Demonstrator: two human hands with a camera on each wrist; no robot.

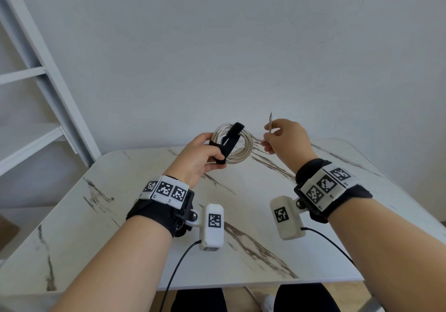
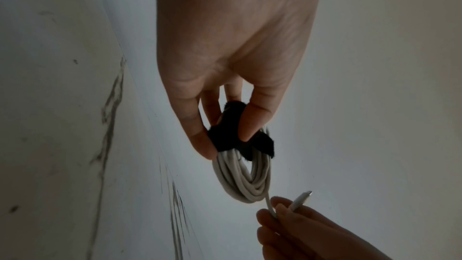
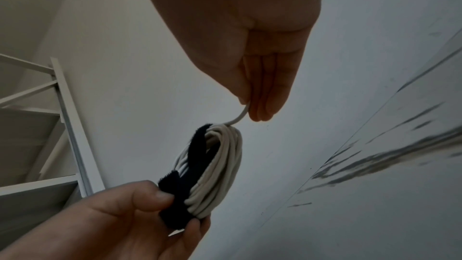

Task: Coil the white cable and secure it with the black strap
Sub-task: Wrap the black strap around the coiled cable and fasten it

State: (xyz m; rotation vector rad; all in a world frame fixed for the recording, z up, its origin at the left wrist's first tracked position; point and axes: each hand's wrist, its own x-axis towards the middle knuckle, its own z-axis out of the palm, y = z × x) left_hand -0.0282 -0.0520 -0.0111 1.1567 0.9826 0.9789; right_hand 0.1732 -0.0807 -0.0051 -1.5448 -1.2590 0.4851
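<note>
Two hands are raised above the marble-patterned surface [image 1: 241,203], just below the middle of the head view, with the white cable [image 1: 243,151] stretched between them. The left hand [image 1: 198,159] holds the coiled part: its thumb and fingers [image 2: 252,124] are curled and pinching the coil where the black strap [image 1: 230,140] crosses it. Several loops lie bunched together, forming a rough ring that stands nearly upright off the surface. The strap is wrapped around one side of the coil under the left thumb, and a free length of it reaches up across the ring to the ring's top edge, its tip sticking out slightly past the loops.

From the right side of the coil a short free run of cable leads to the right hand [image 1: 287,140], just beside the coil. That hand's fingers [image 3: 265,94] are closed on the cable's tail, pinching it near the end. The plug end [image 1: 270,121] pokes up above the right hand, pointing toward the top of the frame; in the left wrist view it shows at lower right, angled up and to the right.

Behind the surface is a plain pale wall [image 1: 241,46], and a white ladder-like frame [image 1: 45,70] stands at the left of the frame.
</note>
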